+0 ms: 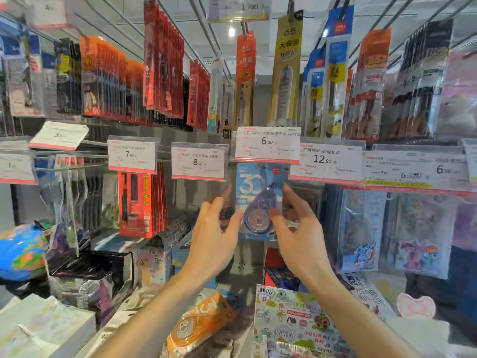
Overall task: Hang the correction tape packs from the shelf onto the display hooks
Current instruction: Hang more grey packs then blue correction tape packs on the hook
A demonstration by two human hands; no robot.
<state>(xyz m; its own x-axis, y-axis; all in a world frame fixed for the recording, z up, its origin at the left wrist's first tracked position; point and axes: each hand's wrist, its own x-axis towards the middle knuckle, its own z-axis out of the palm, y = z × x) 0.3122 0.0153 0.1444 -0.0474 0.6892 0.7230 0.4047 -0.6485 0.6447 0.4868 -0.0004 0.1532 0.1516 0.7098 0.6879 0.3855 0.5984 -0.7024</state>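
Observation:
A blue correction tape pack (254, 192) hangs upright just under the 6.00 price tag (267, 144), which hides its top and the hook. My right hand (299, 233) pinches the pack's right edge, thumb on the front and fingers behind. My left hand (214, 236) is at the pack's left edge with fingers spread, and its thumb rests against the lower left side. An orange correction tape pack (198, 324) lies tilted on the shelf below, between my forearms.
Red packs (140, 202) hang to the left under the 7.90 tag. Clear sticker bags (361, 228) hang to the right. A sticker box (291, 321) and dark boxes (87, 267) crowd the shelf. Upper hooks carry pen refill packs (284, 73). A globe (20, 251) sits far left.

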